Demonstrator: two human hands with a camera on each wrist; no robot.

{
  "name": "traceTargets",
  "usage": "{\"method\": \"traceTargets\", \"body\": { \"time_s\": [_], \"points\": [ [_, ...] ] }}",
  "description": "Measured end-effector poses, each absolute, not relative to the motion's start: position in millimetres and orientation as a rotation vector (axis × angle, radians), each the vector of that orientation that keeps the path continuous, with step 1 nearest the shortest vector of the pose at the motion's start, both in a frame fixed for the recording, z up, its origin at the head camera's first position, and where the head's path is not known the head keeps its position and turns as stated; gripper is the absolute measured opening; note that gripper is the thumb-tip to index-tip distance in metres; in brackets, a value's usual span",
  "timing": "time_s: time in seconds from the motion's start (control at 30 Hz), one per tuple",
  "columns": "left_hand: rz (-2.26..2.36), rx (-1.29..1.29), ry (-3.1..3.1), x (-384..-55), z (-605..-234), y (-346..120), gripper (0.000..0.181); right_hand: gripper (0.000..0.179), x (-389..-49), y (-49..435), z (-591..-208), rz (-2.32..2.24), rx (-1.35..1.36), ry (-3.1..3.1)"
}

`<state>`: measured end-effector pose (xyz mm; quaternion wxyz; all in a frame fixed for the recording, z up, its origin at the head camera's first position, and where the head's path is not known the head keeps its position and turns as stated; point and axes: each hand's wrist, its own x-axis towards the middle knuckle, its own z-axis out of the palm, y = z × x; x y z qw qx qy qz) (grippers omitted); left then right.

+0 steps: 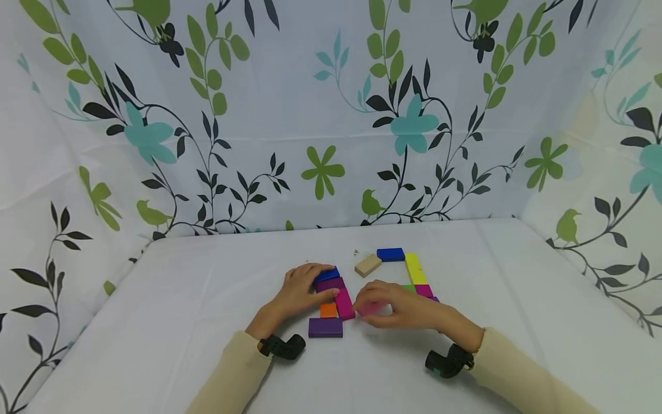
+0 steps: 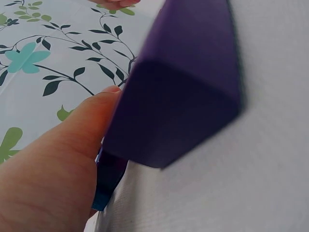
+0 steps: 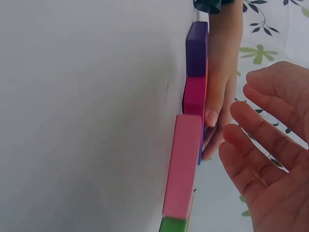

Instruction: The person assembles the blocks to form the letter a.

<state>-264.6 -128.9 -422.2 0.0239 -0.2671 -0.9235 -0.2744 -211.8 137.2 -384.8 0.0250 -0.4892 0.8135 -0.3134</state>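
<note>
In the head view my left hand [image 1: 300, 291] rests at the left group of blocks. Its fingertips touch a blue block [image 1: 327, 275], and the thumb lies by a magenta block [image 1: 345, 306]. A dark magenta block [image 1: 328, 284], an orange block [image 1: 328, 310] and a purple block [image 1: 325, 328] adjoin them. The purple block [image 2: 178, 96] looms large in the left wrist view. My right hand [image 1: 414, 307] hovers beside a pink block [image 3: 183, 164], fingers loosely bent and apart from it. That pink block lies between the magenta block [image 3: 195, 94] and a green block [image 3: 174, 224].
Farther back are a tan block [image 1: 368, 265] and a blue block [image 1: 390, 255]. Yellow [image 1: 415, 269], magenta [image 1: 424, 291] and purple [image 1: 435, 299] blocks run down the right side, partly behind my right hand. A patterned cloth [image 1: 331, 115] hangs behind the white table [image 1: 207, 299].
</note>
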Motion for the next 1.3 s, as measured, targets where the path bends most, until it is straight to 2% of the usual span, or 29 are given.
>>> {"method": "traceTargets", "body": {
  "time_s": [0.5,1.03,1.3],
  "points": [
    [-0.83,-0.848,-2.831,-266.6,-422.8,-129.2,0.058,0.026,-208.1,94.6,-383.9,-0.962,-1.544,2.329],
    [-0.841,-0.82,-2.842,-264.9,-422.9,-131.7,0.057,0.027,-197.0,84.7,-385.8,-0.856,-1.533,2.312],
    [-0.827,-0.826,-2.839,-264.7,-422.5,-130.1,0.058,0.039,-200.3,75.1,-387.3,-0.878,-1.452,2.256]
  ]
}}
